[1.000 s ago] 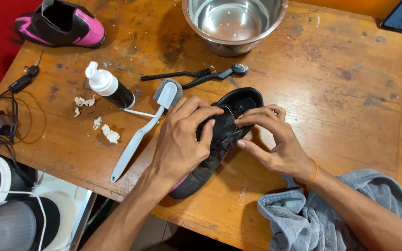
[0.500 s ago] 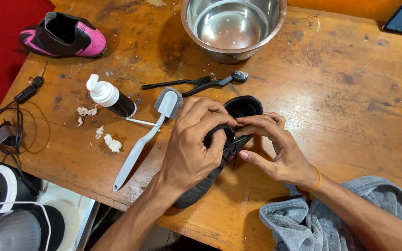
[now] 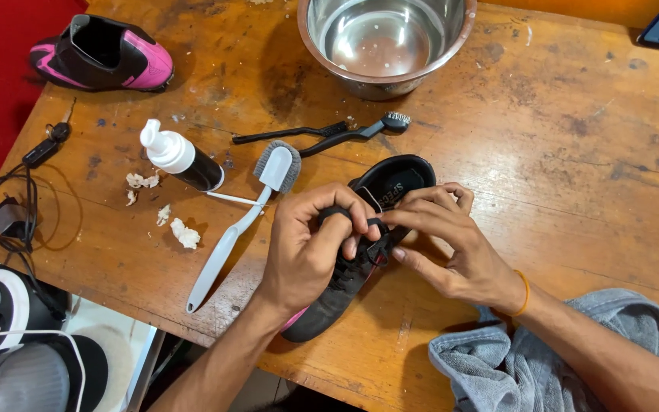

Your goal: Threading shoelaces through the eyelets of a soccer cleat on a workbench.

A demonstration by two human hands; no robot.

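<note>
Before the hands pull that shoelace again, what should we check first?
1. Black shoe lies flat on the worn wooden table: ok.
2. Left hand and right hand both pinch the black lace: ok.
3. Long grey brush lies clear of the hands: ok.
4. Dark foam bottle with white pump lies tipped over: not ok.
5. Lace free of knots: cannot tell.

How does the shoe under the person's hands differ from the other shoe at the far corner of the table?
The black shoe lies near the table's front edge with the left hand and right hand both pinching its laces; the pink-and-black shoe sits untouched at the far left corner. The first looks nearly all black, with a little pink showing underneath; the second is vividly pink along its sides. Both rest on the wooden table.
</note>
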